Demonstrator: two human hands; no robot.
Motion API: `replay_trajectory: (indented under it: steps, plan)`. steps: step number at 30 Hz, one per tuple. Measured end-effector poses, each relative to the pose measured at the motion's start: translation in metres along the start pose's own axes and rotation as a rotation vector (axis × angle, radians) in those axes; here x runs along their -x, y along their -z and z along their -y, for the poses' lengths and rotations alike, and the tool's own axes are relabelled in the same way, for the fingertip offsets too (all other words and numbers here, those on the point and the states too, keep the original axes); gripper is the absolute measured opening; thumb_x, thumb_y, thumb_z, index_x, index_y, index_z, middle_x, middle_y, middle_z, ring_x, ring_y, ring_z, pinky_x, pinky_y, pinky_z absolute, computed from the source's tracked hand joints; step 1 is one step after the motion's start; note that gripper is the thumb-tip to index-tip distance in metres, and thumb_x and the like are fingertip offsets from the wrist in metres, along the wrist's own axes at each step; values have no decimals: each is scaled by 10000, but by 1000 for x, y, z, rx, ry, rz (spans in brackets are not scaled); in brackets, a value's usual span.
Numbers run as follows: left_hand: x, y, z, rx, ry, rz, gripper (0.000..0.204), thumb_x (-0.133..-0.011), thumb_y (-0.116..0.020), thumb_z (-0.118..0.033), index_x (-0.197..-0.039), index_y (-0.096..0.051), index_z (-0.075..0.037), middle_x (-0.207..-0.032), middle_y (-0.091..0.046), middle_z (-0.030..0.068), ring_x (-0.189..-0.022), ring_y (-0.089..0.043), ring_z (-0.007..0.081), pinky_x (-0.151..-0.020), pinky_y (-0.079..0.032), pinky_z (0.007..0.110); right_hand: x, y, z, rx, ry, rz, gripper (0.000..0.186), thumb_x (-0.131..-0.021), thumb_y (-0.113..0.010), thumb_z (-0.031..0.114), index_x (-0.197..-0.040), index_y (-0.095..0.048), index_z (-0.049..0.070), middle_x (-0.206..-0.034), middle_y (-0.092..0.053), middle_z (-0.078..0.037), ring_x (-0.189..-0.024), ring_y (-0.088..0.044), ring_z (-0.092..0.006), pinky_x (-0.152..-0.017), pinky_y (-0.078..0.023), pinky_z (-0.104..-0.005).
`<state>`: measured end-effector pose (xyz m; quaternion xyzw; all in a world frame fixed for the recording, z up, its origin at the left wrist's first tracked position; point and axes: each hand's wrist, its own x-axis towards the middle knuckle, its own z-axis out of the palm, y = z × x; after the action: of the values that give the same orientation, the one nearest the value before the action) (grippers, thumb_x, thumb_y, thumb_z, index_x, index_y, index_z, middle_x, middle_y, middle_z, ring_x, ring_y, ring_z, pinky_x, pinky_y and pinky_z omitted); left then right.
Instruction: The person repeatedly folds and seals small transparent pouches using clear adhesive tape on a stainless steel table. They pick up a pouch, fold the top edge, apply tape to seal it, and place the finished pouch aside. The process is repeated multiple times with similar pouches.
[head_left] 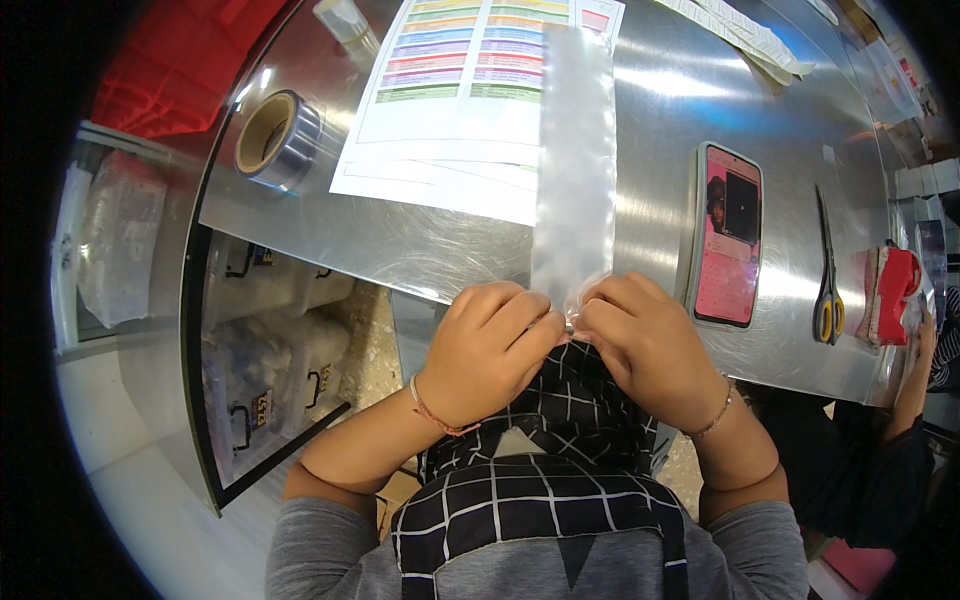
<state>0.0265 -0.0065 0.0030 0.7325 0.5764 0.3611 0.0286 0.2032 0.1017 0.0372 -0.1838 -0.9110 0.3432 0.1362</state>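
Note:
A long, translucent plastic strip (575,170) lies lengthwise over the steel table, its far end across the printed sheets (430,150). Its near end reaches the table's front edge, where both hands pinch it close together. My left hand (500,335) has its fingers curled at the strip's near left corner. Just beside it, my right hand (645,330) grips the near right corner, thumb and fingertips pressed together. Between the fingertips the strip's end looks folded or gathered, but the fingers partly hide it.
On the steel table (440,240) are a roll of tape (280,140) at the left, a phone (727,235) with a lit screen, scissors (828,265) and a red tape dispenser (893,290) at the right. Another person's hand (925,345) is at the right edge. Plastic bins (270,370) sit below left.

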Motion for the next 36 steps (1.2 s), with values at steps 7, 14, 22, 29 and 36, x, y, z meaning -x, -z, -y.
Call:
replay_trajectory:
  steps: [7,14,22,29,36]
  plan:
    - [-2,9,-1,66,84,85,268,-758,-788,-70,-985,-649,-41,-957,-638,80,-838,-616,274,-716,-503,379,-4,2,1,10,-2,-3,118,-853,-660,39,-953,-599,27,-940,-603,-128,-859,-571,-341,-757,-478,-427]
    - [-2,8,7,-52,-71,88,248,-784,-753,-118,-1006,-662,-57,-957,-636,57,-827,-618,244,-709,-490,358,-3,2,4,12,-33,-32,114,-850,-665,33,-941,-598,22,-930,-596,-128,-852,-568,-340,-748,-476,-427]
    - [-5,7,-11,-67,153,183,278,-795,-723,-77,-1043,-606,-33,-980,-597,79,-892,-557,291,-829,-438,412,0,-3,7,5,-54,-102,105,-845,-674,22,-932,-615,26,-908,-590,-120,-831,-568,-330,-736,-476,-409]
    - [-12,14,-23,-51,288,247,254,-828,-664,-91,-1072,-608,-46,-1013,-569,86,-945,-536,292,-825,-434,407,-1,-4,11,2,-99,-128,108,-822,-697,-10,-911,-640,13,-926,-594,-126,-818,-594,-320,-729,-484,-405]
    - [5,8,-7,-93,120,187,233,-802,-648,-113,-1035,-641,-116,-1008,-568,29,-973,-570,236,-833,-442,385,-2,-5,13,-79,-154,-145,111,-825,-696,-45,-918,-642,-17,-922,-518,-119,-736,-575,-277,-659,-474,-371]
